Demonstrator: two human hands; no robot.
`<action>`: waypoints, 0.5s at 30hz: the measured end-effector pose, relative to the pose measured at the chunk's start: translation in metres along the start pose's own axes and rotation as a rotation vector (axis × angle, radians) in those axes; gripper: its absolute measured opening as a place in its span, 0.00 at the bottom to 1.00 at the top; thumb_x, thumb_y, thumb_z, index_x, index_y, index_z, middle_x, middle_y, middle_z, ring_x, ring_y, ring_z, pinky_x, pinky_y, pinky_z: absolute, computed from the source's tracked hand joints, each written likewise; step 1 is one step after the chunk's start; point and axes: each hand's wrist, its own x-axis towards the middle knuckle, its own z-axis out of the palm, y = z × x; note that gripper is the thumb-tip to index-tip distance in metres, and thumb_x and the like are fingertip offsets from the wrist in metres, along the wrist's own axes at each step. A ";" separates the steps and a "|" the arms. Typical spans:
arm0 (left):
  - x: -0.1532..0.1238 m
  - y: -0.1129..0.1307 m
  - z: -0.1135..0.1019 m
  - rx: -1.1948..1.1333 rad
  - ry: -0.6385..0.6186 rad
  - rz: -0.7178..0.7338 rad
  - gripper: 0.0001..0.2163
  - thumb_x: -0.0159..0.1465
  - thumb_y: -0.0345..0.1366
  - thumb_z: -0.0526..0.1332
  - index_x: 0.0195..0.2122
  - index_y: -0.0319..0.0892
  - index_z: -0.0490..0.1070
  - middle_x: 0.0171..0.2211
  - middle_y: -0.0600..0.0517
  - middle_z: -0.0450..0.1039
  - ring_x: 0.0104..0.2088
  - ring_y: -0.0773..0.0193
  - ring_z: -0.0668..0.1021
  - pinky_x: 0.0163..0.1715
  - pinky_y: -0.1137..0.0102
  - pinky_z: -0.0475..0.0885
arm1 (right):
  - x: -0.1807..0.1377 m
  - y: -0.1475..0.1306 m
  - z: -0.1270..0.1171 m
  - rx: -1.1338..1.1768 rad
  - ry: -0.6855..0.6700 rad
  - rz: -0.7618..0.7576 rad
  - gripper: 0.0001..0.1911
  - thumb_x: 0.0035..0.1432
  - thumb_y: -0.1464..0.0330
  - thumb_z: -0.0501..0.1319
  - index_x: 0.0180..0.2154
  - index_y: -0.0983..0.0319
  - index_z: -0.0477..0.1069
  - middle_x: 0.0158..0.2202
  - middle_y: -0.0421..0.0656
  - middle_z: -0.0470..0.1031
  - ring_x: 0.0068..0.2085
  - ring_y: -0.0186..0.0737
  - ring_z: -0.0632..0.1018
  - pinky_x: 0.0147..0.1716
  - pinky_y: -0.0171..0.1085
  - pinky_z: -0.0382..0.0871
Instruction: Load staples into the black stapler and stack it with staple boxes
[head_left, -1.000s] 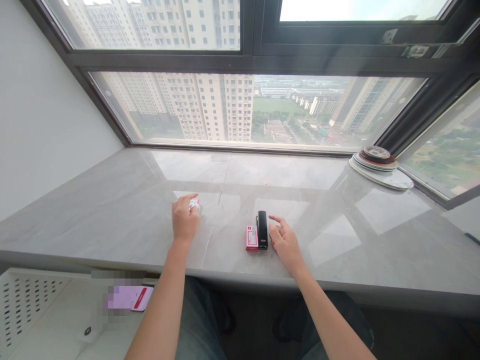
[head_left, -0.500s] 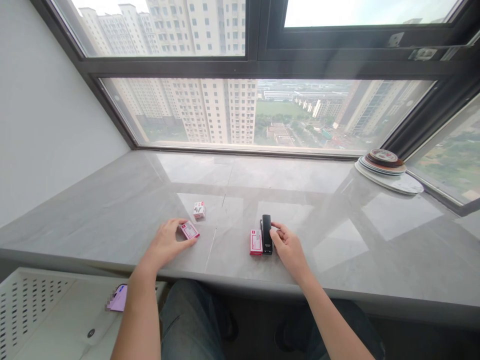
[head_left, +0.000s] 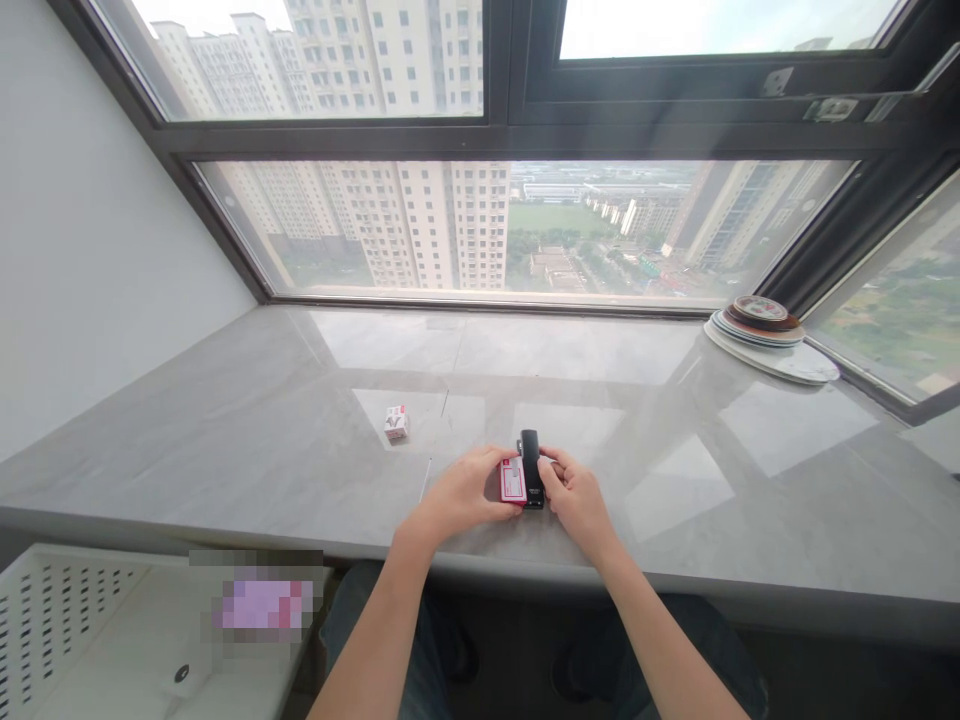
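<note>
Nearest, at lower left, lies a white perforated panel, below the sill's front edge. The grey stone sill runs across the whole view, and both hands work just behind that edge, near its middle.

The left hand curls its fingers round the left side of a red box, thumb at the near end and fingertips at the far end, pinching it. The right hand closes thumb and bent fingers on the right side of a black stapler. The red box and the black stapler lie flat on the sill, touching side by side, long sides pointing away.

Farther back and to the left, a small white box stands alone, well apart from the hands. Bare stone lies open all around it and to the right. A stack of plates sits in the far right corner, close to the window frame that bounds the sill at the back.
</note>
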 end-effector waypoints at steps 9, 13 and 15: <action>0.003 -0.008 0.007 0.006 0.013 0.041 0.30 0.56 0.39 0.73 0.60 0.52 0.70 0.54 0.49 0.75 0.55 0.50 0.76 0.55 0.59 0.71 | -0.006 -0.004 -0.007 -0.038 -0.109 0.052 0.26 0.69 0.47 0.52 0.47 0.60 0.77 0.23 0.37 0.69 0.20 0.35 0.72 0.20 0.33 0.63; 0.004 -0.013 0.008 0.017 -0.008 0.070 0.34 0.55 0.40 0.75 0.63 0.53 0.68 0.56 0.49 0.75 0.57 0.48 0.75 0.57 0.57 0.70 | -0.016 -0.004 -0.012 0.004 -0.181 0.125 0.29 0.69 0.46 0.51 0.55 0.60 0.74 0.25 0.37 0.69 0.22 0.36 0.72 0.20 0.33 0.63; 0.005 -0.015 0.007 0.015 -0.017 0.077 0.35 0.54 0.41 0.76 0.63 0.53 0.68 0.56 0.49 0.75 0.57 0.48 0.75 0.57 0.57 0.70 | -0.022 -0.004 -0.014 -0.001 -0.190 0.122 0.31 0.69 0.47 0.54 0.63 0.60 0.70 0.27 0.36 0.69 0.24 0.36 0.72 0.23 0.34 0.65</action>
